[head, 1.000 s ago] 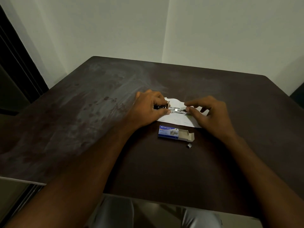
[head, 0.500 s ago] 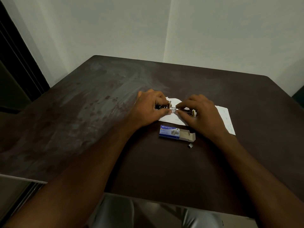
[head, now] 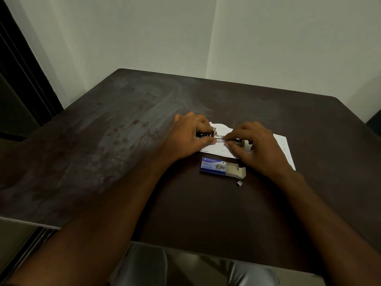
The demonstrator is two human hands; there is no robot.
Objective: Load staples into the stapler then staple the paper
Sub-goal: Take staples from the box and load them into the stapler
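Observation:
A small black stapler (head: 219, 138) lies opened out on a white sheet of paper (head: 283, 147) in the middle of the dark table (head: 115, 141). My left hand (head: 188, 138) grips its left, black end between thumb and fingers. My right hand (head: 256, 148) pinches the metal staple channel at the stapler's right part, and covers most of it. A blue staple box (head: 213, 165) with its tray slid out to the right lies just in front of the paper. A short strip of staples (head: 239, 183) rests on the table by the tray's end.
A single loose staple (head: 142, 140) lies on the table left of my left hand. The table stands in a corner of pale walls, with a dark door frame (head: 22, 79) at the left. My knees show below the table's near edge.
My right hand has slid left along the stapler and closed on its metal channel, uncovering the right part of the paper. My left hand has kept its grip.

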